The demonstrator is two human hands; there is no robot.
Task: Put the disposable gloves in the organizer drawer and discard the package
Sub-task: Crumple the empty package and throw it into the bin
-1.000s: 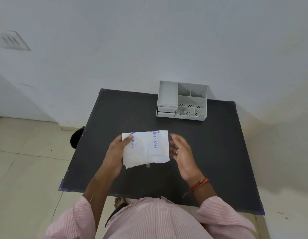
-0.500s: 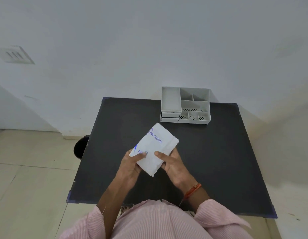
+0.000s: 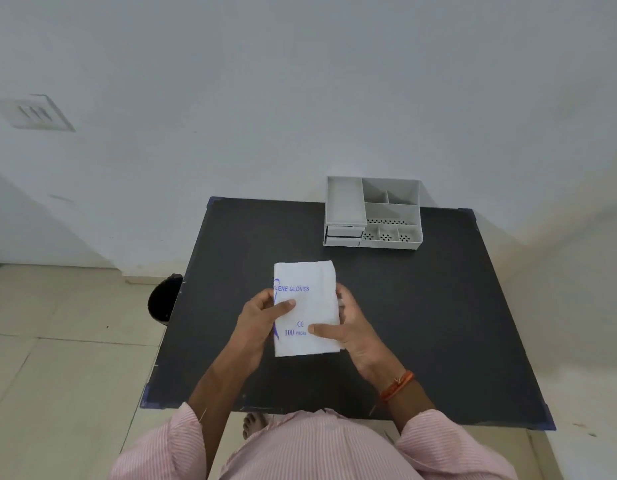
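Observation:
A white package of disposable gloves (image 3: 310, 296) with blue print is held upright above the black table (image 3: 438, 323), its printed face toward me. My left hand (image 3: 262, 320) grips its left edge with the thumb on the front. My right hand (image 3: 352, 327) grips the right edge, thumb pressed near the lower print. The white organizer (image 3: 373, 213) stands at the table's far edge against the wall, with open compartments on top and a shut drawer (image 3: 343, 232) at its lower left front.
A dark round bin (image 3: 163, 299) stands on the tiled floor beside the table's left edge. A white wall rises just behind the table. My bare foot (image 3: 253, 422) shows under the near edge.
The package turned from lying sideways, through a tilt, to upright with the print readable. My right hand, apart from it one second ago, now grips its right edge.

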